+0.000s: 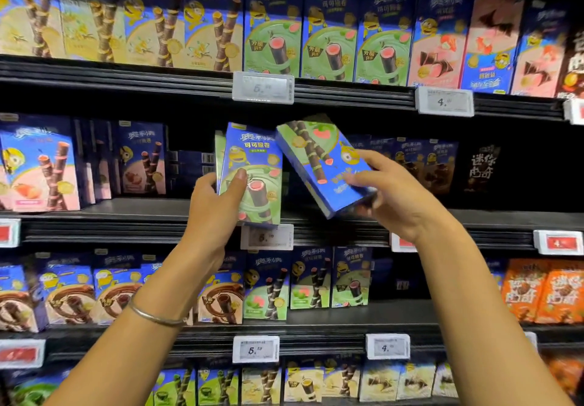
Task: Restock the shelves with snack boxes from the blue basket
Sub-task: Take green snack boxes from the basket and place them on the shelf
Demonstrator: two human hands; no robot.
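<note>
Nearest the camera, a metal bangle [151, 314] sits on the left wrist; both forearms reach up toward the shelving.

Left hand [218, 206]: grasping an upright snack box [257, 165], blue above and green below, thumb across the front face and fingers behind the left side. The box's lower edge is level with the front lip of the middle shelf [142, 209], directly above a price tag [267, 237]; contact with the shelf cannot be confirmed. A narrow green edge shows behind the box on its left; whether it is a second box in the same grip cannot be told.

Right hand [392, 193]: grasping a tilted snack box [316, 159] of the same colours, fingers over its front face and lower end. The box leans top-left, its upper corner just beside the upright box, and it is held in front of the middle shelf, clear of the shelf surface.

Further back on the middle shelf, pink-fronted boxes [41, 171] stand at the left and dark boxes [439, 165] at the right rear. On the shelf above, a row of green-fronted boxes [328, 38] stands upright.
</note>
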